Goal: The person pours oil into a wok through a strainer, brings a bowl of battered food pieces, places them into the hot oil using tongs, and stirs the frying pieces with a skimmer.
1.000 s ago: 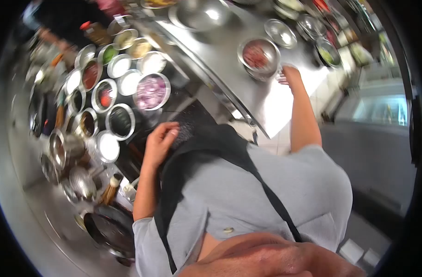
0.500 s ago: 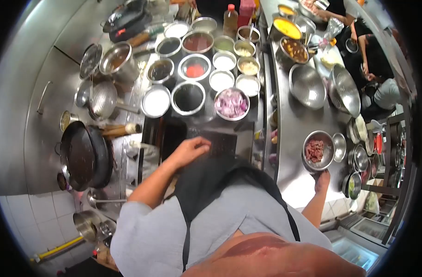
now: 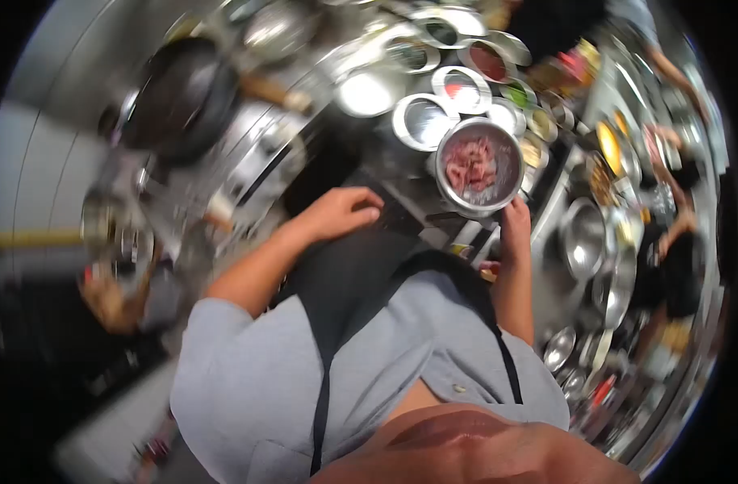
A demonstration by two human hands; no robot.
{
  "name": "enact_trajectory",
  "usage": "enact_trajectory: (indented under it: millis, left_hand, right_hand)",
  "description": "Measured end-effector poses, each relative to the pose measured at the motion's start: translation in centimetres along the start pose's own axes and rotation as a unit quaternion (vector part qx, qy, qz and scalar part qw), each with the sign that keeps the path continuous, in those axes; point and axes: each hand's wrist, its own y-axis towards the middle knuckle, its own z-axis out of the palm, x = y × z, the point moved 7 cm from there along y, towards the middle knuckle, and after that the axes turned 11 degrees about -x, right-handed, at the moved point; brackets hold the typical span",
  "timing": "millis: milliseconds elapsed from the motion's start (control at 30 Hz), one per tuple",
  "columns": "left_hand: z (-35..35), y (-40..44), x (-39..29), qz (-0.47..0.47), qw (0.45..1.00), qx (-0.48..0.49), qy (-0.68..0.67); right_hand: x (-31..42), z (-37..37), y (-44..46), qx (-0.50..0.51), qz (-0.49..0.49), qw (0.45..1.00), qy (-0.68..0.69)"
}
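My right hand (image 3: 516, 219) grips the near rim of a metal bowl (image 3: 480, 167), its fingers mostly hidden beneath. Pieces of raw meat (image 3: 471, 164) lie inside, and the bowl hangs over the near edge of the ingredient bowls. To the left, above the dark work surface, my left hand (image 3: 349, 212) holds nothing, with its fingers loosely bent and thumb apart. Beyond the meat bowl are a bowl of dark liquid (image 3: 424, 122) and a bowl with something red (image 3: 462, 89).
A black wok (image 3: 179, 101) stands at the upper left beside a wooden-handled tool (image 3: 273, 93). Large steel bowls (image 3: 583, 239) are on the right counter. Blurred people work at the far right (image 3: 674, 234) and lower left (image 3: 114, 298).
The meat bowl has been lifted off the right counter and brought left in my right hand, over the ingredient bowls. The camera view has turned. My left hand remains empty near the dark surface.
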Motion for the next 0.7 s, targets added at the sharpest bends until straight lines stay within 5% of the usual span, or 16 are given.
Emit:
enact_trajectory:
  millis: [167, 300, 367, 533, 600, 700]
  left_hand:
    - [-7.5, -10.5, 6.1, -0.124, 0.980, -0.152, 0.013]
    - [-9.8, -19.6, 11.5, -0.192, 0.917, -0.329, -0.117]
    - [-10.8, -23.5, 12.6, -0.218, 0.886, -0.386, -0.136]
    - [-14.4, -30.8, 19.9, -0.273, 0.804, -0.527, 0.015]
    - [-16.8, -33.9, 21.5, -0.279, 0.709, -0.640, 0.094]
    - [-19.4, -34.9, 23.0, -0.293, 0.684, -0.634, 0.211]
  right_hand:
    - [-1.1, 18.1, 3.6, 0.161, 0.015, 0.986, 0.039]
    - [-1.5, 28.9, 4.4, 0.246, 0.048, 0.967, 0.044]
    - [3.0, 33.8, 1.4, 0.294, -0.033, 0.954, 0.047]
    - [6.3, 44.4, -5.6, 0.416, -0.021, 0.909, -0.011]
    - [7.1, 47.3, -9.0, 0.442, -0.019, 0.897, -0.024]
    - [3.8, 52.6, -10.8, 0.472, -0.025, 0.880, -0.055]
